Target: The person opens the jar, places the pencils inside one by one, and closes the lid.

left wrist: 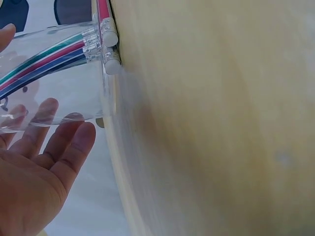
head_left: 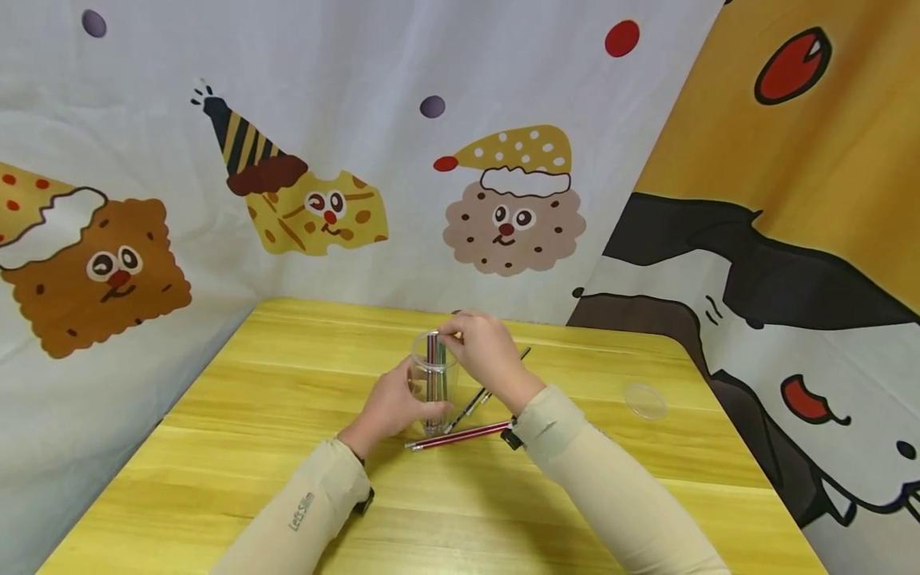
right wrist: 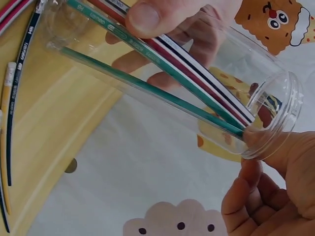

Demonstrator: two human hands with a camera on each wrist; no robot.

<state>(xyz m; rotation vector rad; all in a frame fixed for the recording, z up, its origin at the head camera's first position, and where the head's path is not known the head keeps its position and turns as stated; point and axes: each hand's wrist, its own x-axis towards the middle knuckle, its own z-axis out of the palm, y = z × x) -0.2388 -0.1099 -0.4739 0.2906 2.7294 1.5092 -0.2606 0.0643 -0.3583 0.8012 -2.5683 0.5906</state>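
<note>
A clear plastic jar (head_left: 419,361) stands upright on the table with several striped pencils (head_left: 436,382) inside. My left hand (head_left: 391,399) grips it low on its side, thumb in front and fingers behind. At the jar's mouth is my right hand (head_left: 489,351), its thumb just inside the rim. In the right wrist view that thumb and the fingers pinch the upper end of a green pencil (right wrist: 147,91), which slants down to the jar's bottom. Close by the jar's base lie red pencils (head_left: 460,437) and dark pencils (head_left: 469,407), white erasers on their ends.
A round clear lid (head_left: 645,400) lies on the right of the wooden table (head_left: 287,383). Behind the table hangs a white curtain (head_left: 359,48) with cartoon biscuits; a yellow cartoon cloth (head_left: 719,144) hangs at the right.
</note>
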